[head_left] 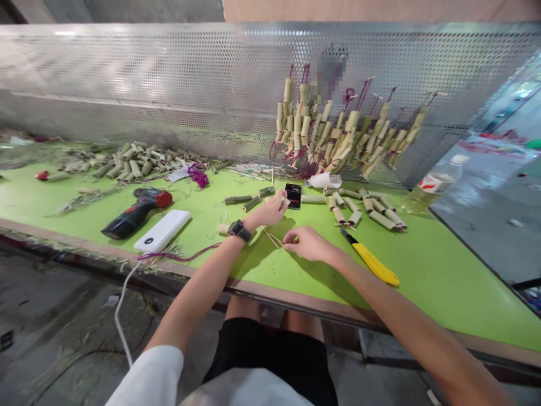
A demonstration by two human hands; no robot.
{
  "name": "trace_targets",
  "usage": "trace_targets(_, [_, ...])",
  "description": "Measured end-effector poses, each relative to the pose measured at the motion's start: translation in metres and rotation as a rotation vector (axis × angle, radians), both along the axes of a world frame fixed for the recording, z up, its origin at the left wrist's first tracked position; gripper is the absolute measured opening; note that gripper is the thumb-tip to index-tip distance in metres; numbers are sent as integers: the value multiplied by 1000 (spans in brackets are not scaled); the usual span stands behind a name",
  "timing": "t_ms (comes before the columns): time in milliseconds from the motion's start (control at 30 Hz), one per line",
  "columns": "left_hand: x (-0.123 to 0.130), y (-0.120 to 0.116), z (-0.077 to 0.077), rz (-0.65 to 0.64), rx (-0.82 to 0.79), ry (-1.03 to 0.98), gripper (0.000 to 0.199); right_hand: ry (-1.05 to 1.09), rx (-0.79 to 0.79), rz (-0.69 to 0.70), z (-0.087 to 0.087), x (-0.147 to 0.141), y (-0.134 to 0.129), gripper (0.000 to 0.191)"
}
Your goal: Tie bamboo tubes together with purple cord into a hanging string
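My left hand point(270, 211), with a dark watch on its wrist, is closed near a dark phone point(293, 196). A small pale piece point(286, 203), seemingly bamboo, shows at its fingertips. My right hand point(310, 243) is pinched on the ends of thin pale sticks point(273, 238), which slant up toward my left wrist. Short bamboo tubes point(251, 203) lie just beyond my left hand, and another bamboo tube point(313, 199) is right of the phone. A yellow utility knife point(375, 264) rests to the right of my right hand.
On the left are a cordless drill point(138, 213), a white power bank point(163, 231) with its cable, and a bamboo pile point(131, 160). Strung bamboo pieces point(338, 135) hang on the perforated metal panel point(169, 84). Bamboo bundles point(380, 208) and a plastic bottle point(435, 186) stand right.
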State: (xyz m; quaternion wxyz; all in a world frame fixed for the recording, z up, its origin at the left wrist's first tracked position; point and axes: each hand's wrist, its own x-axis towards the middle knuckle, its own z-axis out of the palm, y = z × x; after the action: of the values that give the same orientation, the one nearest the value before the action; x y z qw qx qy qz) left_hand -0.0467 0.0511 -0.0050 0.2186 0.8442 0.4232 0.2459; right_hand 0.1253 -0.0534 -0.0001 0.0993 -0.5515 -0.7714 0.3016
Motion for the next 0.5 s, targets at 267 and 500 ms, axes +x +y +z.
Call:
trace_targets(267, [-21, -21, 22, -141, -110, 514, 30, -392, 68, -36, 5, 20, 9, 29])
trace_targets(500, [10, -17, -5, -7, -55, 579, 27, -511, 110, -200, 10, 51, 37, 28])
